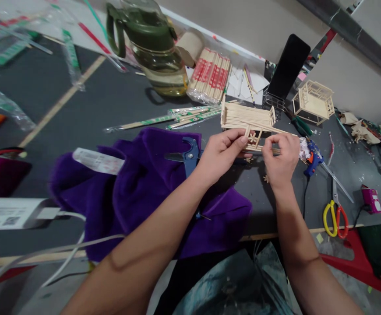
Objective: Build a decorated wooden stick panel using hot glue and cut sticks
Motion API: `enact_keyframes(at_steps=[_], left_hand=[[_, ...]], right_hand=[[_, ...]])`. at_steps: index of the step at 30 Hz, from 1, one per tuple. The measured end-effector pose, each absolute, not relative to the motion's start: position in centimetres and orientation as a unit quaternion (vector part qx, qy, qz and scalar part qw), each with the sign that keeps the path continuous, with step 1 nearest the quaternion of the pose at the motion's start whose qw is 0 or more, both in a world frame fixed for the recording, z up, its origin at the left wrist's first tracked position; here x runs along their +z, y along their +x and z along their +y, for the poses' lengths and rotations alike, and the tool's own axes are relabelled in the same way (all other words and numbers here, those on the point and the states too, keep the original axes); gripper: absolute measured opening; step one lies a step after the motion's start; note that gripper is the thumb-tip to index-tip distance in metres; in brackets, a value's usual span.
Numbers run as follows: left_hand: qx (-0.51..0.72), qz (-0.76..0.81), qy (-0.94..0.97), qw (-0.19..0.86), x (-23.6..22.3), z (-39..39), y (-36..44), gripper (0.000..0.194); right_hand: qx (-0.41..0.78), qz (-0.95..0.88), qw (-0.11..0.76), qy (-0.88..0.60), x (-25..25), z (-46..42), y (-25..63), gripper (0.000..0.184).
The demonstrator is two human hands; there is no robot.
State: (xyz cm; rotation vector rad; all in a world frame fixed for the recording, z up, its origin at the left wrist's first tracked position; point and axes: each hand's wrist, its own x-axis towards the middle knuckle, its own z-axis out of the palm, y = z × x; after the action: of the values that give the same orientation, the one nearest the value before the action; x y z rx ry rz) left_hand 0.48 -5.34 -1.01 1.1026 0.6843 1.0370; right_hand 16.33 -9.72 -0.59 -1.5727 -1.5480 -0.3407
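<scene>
My left hand [221,153] grips a miniature wooden bench [248,116] built from thin sticks, its thumb and fingers closed on the near side frame. In that frame sits a small star-shaped wood piece [252,138]. Close by on the right, my right hand [280,155] is pinched, thumb against forefinger, at the model's right end; what lies between the fingertips is too small to make out. Another star-shaped piece [266,179] rests on the dark table below. Left of my left hand, blue-handled pliers [190,156] lie on a purple cloth [147,175].
Behind stand a green-lidded jug [159,52], bundled chopsticks [210,74], a propped phone [289,65] and a second stick model [313,103]. To the right lie a blue glue gun [314,158] and scissors [335,214]. A white power strip [13,213] with cables is at left.
</scene>
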Motion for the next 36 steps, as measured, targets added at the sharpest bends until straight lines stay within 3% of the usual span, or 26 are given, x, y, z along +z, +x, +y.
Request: enact_keyframes(at_steps=[6, 12, 24, 28, 33, 36], left_hand=[[0.462, 0.298, 0.477, 0.686, -1.1, -5.3, 0.4, 0.054], [0.462, 0.292, 0.481, 0.685, -1.0, -5.3, 0.4, 0.053], [0.452, 0.294, 0.467, 0.701, -0.9, -5.3, 0.4, 0.053], [0.459, 0.298, 0.436, 0.715, -0.9, -5.0, 0.2, 0.052], [0.474, 0.297, 0.399, 0.726, -0.9, -4.7, 0.0, 0.050], [0.484, 0.292, 0.386, 0.729, -0.8, -4.6, -0.1, 0.051]], right_hand=[[-0.119, -0.605, 0.450, -0.646, -0.1, -10.2, 16.8, 0.032], [-0.084, -0.643, 0.426, -0.631, 0.0, -10.3, 16.3, 0.018], [-0.152, -0.616, 0.415, -0.652, 0.0, -10.1, 16.8, 0.019], [-0.175, -0.589, 0.466, -0.637, 0.1, -10.7, 18.2, 0.033], [-0.116, -0.602, 0.508, -0.605, -0.1, -11.5, 18.9, 0.052], [-0.130, -0.554, 0.561, -0.601, 0.0, -11.5, 19.0, 0.038]])
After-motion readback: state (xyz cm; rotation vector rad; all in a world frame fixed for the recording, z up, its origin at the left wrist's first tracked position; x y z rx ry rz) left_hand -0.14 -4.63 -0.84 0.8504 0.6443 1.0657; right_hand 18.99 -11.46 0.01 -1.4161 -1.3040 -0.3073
